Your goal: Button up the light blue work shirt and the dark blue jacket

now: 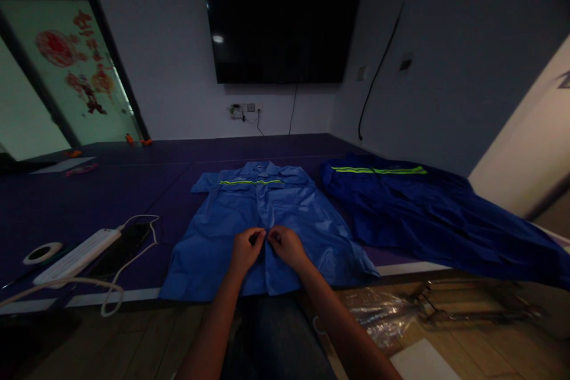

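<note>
A light blue short-sleeved work shirt with a yellow-green stripe across its chest lies spread out, collar away from me. My left hand pinches the shirt's front placket in the lower middle. Close beside it, my right hand pinches the same front edge from the other side, fingertips nearly meeting. Any button between the fingers is too small to make out. To the right lies a dark blue garment with a similar stripe, its near part hanging over the platform edge.
The purple platform has a pale front edge. On its left are a white power strip with cables, a dark phone-like slab and a white roll. Clear plastic and a metal frame are on the floor below.
</note>
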A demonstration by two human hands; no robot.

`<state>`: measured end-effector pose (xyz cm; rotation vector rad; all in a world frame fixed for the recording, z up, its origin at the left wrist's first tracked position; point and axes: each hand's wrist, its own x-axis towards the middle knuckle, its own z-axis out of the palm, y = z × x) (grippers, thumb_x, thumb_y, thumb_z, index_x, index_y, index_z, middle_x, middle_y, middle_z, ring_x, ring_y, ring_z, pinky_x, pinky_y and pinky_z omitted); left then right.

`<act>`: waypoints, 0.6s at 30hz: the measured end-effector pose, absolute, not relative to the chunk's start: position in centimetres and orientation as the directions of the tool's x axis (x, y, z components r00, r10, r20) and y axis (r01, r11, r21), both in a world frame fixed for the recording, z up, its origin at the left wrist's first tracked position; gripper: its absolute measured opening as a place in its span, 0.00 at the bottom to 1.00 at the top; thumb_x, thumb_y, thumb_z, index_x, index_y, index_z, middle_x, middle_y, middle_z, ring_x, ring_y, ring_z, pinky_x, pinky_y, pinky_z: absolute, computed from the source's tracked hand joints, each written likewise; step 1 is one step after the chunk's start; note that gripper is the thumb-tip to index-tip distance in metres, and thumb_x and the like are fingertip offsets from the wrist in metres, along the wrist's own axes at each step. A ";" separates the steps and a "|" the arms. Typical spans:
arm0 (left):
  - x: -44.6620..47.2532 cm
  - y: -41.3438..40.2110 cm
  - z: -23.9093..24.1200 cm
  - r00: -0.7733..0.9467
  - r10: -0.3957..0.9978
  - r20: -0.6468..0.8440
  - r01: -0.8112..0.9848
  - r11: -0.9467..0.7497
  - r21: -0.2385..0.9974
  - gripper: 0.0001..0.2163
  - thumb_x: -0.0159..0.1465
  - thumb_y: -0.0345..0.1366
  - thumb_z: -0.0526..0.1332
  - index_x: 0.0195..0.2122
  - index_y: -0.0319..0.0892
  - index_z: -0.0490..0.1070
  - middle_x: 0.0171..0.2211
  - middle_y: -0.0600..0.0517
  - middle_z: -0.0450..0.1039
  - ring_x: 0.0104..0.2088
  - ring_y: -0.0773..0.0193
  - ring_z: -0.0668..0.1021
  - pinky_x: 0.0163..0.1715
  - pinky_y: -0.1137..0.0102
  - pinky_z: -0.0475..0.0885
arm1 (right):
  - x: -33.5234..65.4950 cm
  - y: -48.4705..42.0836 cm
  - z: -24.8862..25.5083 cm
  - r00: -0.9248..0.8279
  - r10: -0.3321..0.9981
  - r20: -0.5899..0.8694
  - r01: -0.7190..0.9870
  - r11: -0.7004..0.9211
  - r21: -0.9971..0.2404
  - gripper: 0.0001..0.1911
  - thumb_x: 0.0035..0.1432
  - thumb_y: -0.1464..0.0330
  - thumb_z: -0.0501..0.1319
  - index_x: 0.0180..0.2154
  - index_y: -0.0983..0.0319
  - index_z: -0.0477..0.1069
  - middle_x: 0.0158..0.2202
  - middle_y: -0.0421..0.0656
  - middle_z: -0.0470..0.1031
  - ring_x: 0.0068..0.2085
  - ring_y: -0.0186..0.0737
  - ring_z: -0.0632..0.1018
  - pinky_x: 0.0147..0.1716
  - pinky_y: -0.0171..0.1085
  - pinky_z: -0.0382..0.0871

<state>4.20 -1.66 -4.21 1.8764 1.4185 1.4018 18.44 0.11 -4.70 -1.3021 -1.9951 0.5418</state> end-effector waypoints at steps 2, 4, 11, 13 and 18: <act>4.2 -1.6 -4.2 -0.025 0.889 0.458 0.455 -0.398 0.797 0.09 0.54 0.35 0.59 0.34 0.39 0.74 0.28 0.49 0.76 0.30 0.64 0.77 0.33 0.71 0.71 | 18.3 0.0 -4.6 -0.264 0.908 0.326 0.653 0.417 -0.632 0.05 0.52 0.71 0.55 0.31 0.61 0.70 0.28 0.39 0.74 0.29 0.33 0.73 0.28 0.29 0.60; 4.2 -1.6 -4.2 -0.030 0.897 0.441 0.443 -0.384 0.810 0.09 0.53 0.33 0.59 0.36 0.39 0.73 0.26 0.50 0.75 0.28 0.65 0.76 0.31 0.72 0.71 | 18.2 -0.3 -4.5 -0.268 0.904 0.334 0.685 0.423 -0.593 0.05 0.52 0.70 0.55 0.31 0.61 0.70 0.28 0.40 0.74 0.29 0.33 0.73 0.28 0.29 0.60; 4.0 -1.3 -4.4 -0.044 0.924 0.381 0.404 -0.332 0.852 0.12 0.52 0.28 0.57 0.38 0.38 0.71 0.22 0.54 0.72 0.26 0.67 0.75 0.29 0.74 0.69 | 17.9 -0.8 -4.1 -0.308 0.897 0.316 0.749 0.433 -0.501 0.07 0.52 0.71 0.54 0.33 0.60 0.69 0.32 0.40 0.74 0.32 0.33 0.73 0.30 0.28 0.59; 4.0 -1.2 -4.5 -0.045 0.932 0.360 0.390 -0.316 0.865 0.12 0.51 0.27 0.57 0.37 0.38 0.71 0.21 0.54 0.72 0.25 0.68 0.74 0.28 0.75 0.68 | 17.9 -0.8 -4.0 -0.317 0.900 0.299 0.767 0.429 -0.477 0.07 0.52 0.71 0.55 0.34 0.60 0.69 0.33 0.40 0.74 0.33 0.33 0.73 0.30 0.29 0.59; 3.9 -0.9 -5.0 -0.066 0.942 0.330 0.364 -0.286 0.886 0.12 0.49 0.25 0.56 0.35 0.38 0.72 0.20 0.56 0.70 0.23 0.69 0.73 0.27 0.76 0.67 | 17.8 -0.8 -4.0 -0.339 0.907 0.251 0.793 0.419 -0.441 0.07 0.54 0.71 0.54 0.35 0.60 0.69 0.35 0.40 0.74 0.36 0.33 0.73 0.32 0.29 0.59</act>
